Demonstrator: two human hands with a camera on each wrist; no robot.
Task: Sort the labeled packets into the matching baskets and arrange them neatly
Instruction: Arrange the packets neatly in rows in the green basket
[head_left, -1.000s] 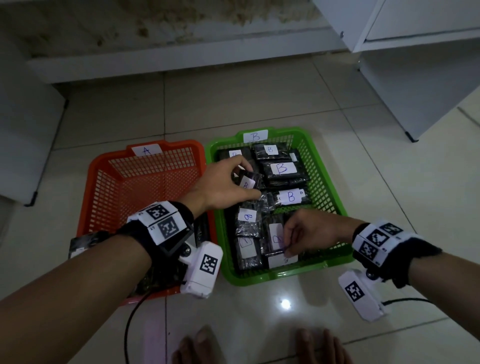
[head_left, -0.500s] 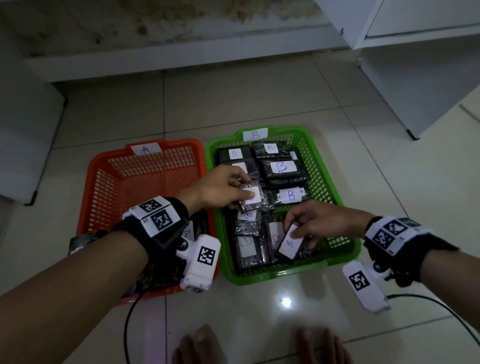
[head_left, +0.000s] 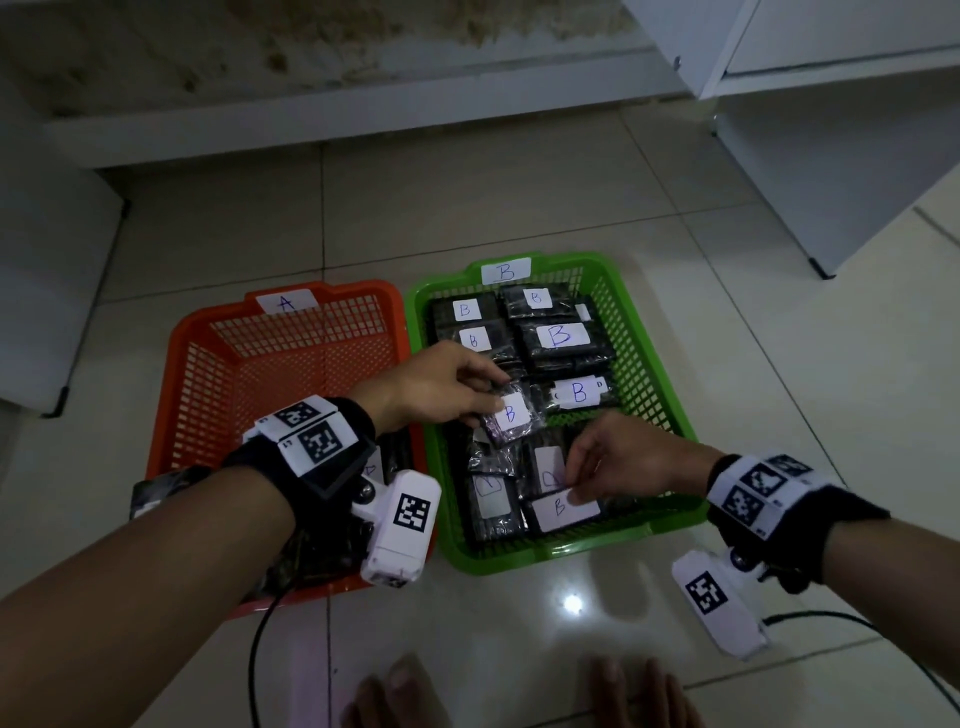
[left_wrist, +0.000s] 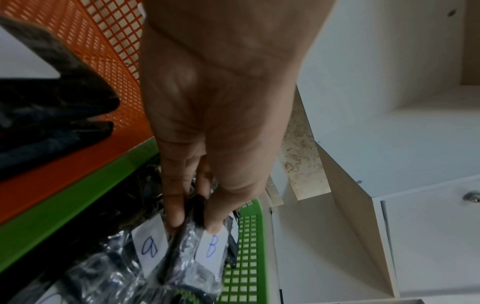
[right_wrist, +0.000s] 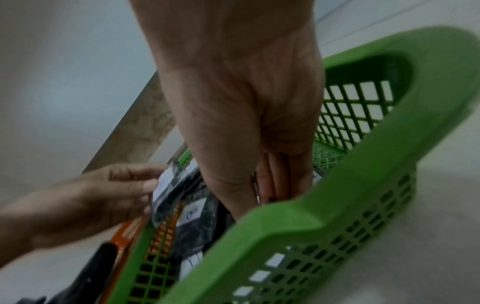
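Two baskets stand side by side on the floor: an orange basket (head_left: 208, 364) tagged A and a green basket (head_left: 670, 400) tagged B. The green one holds several dark packets with white B labels. My left hand (head_left: 441, 387) pinches one B packet (head_left: 511, 418) by its edge, lifted a little over the basket's middle; in the left wrist view the thumb and fingers (left_wrist: 176, 207) clamp that packet (left_wrist: 205, 257). My right hand (head_left: 618, 457) pinches another B packet (head_left: 563, 512) at the near edge of the green basket (right_wrist: 337, 216). Dark packets (head_left: 311, 551) lie in the orange basket under my left wrist.
White cabinets (head_left: 831, 130) stand at the back right and a white panel (head_left: 47, 291) at the left. A low wall ledge (head_left: 337, 114) runs behind the baskets. Cables trail from both wrist cameras over the tiled floor (head_left: 519, 623). Bare toes (head_left: 395, 696) show at the bottom edge.
My left hand lifted its B packet and drew it slightly toward the basket's middle. My right hand turned its B packet from tilted to flat at the basket's near edge.
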